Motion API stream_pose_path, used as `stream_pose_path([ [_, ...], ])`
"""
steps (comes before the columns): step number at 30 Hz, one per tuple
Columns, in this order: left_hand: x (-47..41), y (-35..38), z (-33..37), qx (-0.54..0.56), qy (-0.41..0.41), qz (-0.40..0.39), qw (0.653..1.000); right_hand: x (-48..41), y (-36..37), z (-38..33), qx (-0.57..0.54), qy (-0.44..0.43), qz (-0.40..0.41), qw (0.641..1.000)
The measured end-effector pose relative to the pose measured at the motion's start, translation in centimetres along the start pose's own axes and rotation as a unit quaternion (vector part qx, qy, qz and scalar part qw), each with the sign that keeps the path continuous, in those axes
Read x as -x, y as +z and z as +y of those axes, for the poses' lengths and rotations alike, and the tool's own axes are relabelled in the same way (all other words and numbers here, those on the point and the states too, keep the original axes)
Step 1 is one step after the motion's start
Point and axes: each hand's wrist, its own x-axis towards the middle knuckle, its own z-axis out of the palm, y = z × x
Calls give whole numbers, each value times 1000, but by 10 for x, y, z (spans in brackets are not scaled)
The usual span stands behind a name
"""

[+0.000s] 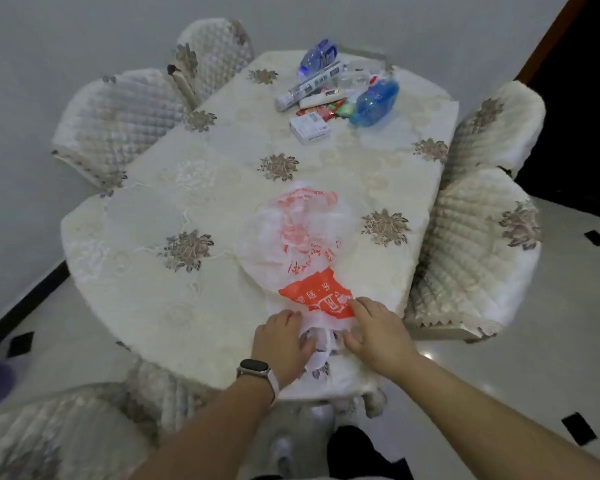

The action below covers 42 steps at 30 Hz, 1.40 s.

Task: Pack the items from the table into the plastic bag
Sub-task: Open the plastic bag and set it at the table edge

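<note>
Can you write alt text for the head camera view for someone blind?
A person's left hand and right hand touch the near end of a white-and-red plastic bag lying on a cloth-covered table. Blue bottles, a white box and packets are piled at its far end.

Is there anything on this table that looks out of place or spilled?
Nothing looks spilled or damaged. The far bottle and the blue bottle lie on their sides in the heap; the plastic bag lies crumpled and flat.

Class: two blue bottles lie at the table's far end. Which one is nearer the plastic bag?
The deep blue bottle, just right of the white box. The paler bottle lies farther back, behind the heap.
</note>
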Motion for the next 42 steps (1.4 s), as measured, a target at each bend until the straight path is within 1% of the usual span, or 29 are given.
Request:
stream_pose_path([
  [2,-5,2,5,6,-21,5,1000,-13,6,10,-32,0,-30,999],
  [5,-9,0,8,-3,-53,-12,999,-31,17,21,-58,-21,-71,996],
  [10,-14,-14,19,81,-105,32,991,-56,14,34,-73,-65,-70,993],
  [12,-14,-27,26,111,-128,63,984,-65,11,35,-125,-70,-55,988],
  [14,-16,-43,30,123,-150,95,976,-73,-3,29,-227,-30,-46,972],
  [16,-18,-61,32,131,-164,127,970,-80,-24,20,-317,25,-36,947],
  [19,-23,-91,33,142,-144,167,965,-89,-59,5,-397,57,-18,916],
  [21,-26,-115,34,130,-128,170,968,-97,-81,-2,-456,71,1,887],
  [23,-29,-138,32,77,-114,157,978,-106,-99,-8,-485,73,25,871],
  [26,-36,-165,26,-30,-102,149,983,-117,-125,-18,-518,55,30,853],
  [28,-40,-182,21,-26,-88,176,980,-120,-143,-23,-532,42,16,846],
  [29,-41,-190,16,1,-82,199,977,-121,-153,-25,-520,34,1,853],
  [30,-41,-198,11,41,-78,227,970,-121,-163,-24,-481,20,-13,876],
  [32,-42,-215,4,119,-82,262,954,-123,-177,-19,-313,-26,-40,948],
  [33,-43,-222,1,151,-90,265,948,-124,-183,-17,-219,-53,-46,973],
  [34,-43,-228,-1,175,-97,262,944,-124,-187,-16,-148,-78,-44,985],
  [36,-44,-239,0,218,-98,251,938,-126,-191,-12,-68,-115,-31,991],
  [38,-46,-244,1,251,-95,244,932,-128,-191,-5,-13,-127,-11,992],
  [40,-47,-248,-3,256,-99,245,930,-129,-190,8,18,-109,6,994],
  [42,-46,-252,-15,230,-94,224,943,-129,-190,20,22,-61,13,998],
])
